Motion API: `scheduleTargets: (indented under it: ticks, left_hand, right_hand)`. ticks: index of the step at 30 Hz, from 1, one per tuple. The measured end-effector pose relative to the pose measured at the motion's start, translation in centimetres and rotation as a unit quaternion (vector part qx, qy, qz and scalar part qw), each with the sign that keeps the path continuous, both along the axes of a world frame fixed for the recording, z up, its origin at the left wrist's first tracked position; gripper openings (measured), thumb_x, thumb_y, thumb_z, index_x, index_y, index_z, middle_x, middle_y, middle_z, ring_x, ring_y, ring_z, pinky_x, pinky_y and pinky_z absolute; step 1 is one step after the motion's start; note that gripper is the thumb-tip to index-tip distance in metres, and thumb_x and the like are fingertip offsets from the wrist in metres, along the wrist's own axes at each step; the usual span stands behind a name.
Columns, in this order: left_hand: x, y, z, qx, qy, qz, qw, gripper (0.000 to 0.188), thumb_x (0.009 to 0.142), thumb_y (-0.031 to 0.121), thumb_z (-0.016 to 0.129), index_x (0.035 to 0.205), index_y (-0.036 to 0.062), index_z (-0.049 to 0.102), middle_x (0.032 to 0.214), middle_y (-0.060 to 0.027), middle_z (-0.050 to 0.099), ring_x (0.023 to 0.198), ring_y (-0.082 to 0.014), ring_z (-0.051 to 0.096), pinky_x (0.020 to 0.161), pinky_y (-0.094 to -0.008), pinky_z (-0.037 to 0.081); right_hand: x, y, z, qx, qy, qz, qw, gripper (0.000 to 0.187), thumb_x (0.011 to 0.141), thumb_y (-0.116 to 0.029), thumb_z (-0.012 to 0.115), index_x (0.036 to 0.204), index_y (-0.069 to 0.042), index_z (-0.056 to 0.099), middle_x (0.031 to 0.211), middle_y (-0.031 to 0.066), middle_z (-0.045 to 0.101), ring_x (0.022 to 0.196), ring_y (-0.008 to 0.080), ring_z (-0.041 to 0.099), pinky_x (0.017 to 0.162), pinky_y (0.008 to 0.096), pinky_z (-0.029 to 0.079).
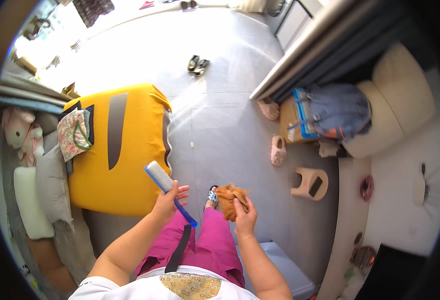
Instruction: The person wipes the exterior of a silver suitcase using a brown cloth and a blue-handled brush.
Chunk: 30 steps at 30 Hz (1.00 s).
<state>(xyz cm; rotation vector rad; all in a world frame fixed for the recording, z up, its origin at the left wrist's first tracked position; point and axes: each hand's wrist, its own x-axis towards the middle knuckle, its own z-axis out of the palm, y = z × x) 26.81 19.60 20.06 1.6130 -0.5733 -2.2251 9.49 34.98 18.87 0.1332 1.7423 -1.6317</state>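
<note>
In my left hand point(165, 204) is a blue scrubbing brush point(159, 175) with white bristles. Its bristled head points up and away to the left, and the handle slants down toward my lap; some of the fingers stretch out to the right. My right hand point(245, 218) pinches a fluffy orange-brown furry bundle point(228, 199) between thumb and fingers, and its exact kind cannot be made out. Brush and bundle are apart, both held above my legs in magenta trousers point(215, 235).
A table under a yellow cloth point(95, 185) stands close on the left, with folded clothes point(75, 134) on it. To the right are a beige stool point(310, 183), pink clogs point(278, 151), a cardboard box point(291, 120) and a blue-grey backpack point(341, 107). Black shoes point(198, 65) lie farther ahead.
</note>
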Motion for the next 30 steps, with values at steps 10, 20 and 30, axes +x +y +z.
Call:
scheduleTargets:
  ticks: [10,20,30]
  left_hand:
    - [-5.1,-12.6,-6.4,-0.005,0.109,0.055,0.992,0.013,0.086,0.008,0.071,0.092,0.0096,0.059,0.087,0.0027,0.057,0.081,-0.0091,0.055,0.073,-0.0265,0.046]
    - [-6.2,-16.4,-29.5,-0.018,-0.053,0.116,0.992,0.026,0.076,0.004,0.08,0.086,0.0076,0.056,0.08,0.0027,0.057,0.072,-0.0071,0.055,0.065,-0.0227,0.046]
    - [-4.9,-20.2,-36.4,-0.05,-0.212,0.033,0.976,0.031,0.072,0.007,0.084,0.082,0.0062,0.054,0.074,-0.0006,0.057,0.067,-0.0081,0.053,0.061,-0.0231,0.043]
  right_hand:
    - [-3.6,-21.2,-3.6,-0.091,-0.065,0.498,0.86,0.056,0.089,-0.026,0.069,0.132,0.005,0.051,0.13,0.0144,0.056,0.125,0.0206,0.049,0.106,0.0334,0.036]
    - [-10.8,-33.3,-47.6,0.257,0.105,0.445,0.851,0.029,0.08,-0.02,0.075,0.1,0.0,0.069,0.089,0.0091,0.072,0.08,0.0164,0.067,0.074,0.0302,0.053]
    - [1.1,-37.3,-70.8,0.461,0.239,0.457,0.722,0.03,0.072,-0.032,0.08,0.083,-0.009,0.065,0.1,0.0132,0.062,0.094,0.0319,0.062,0.079,0.044,0.05]
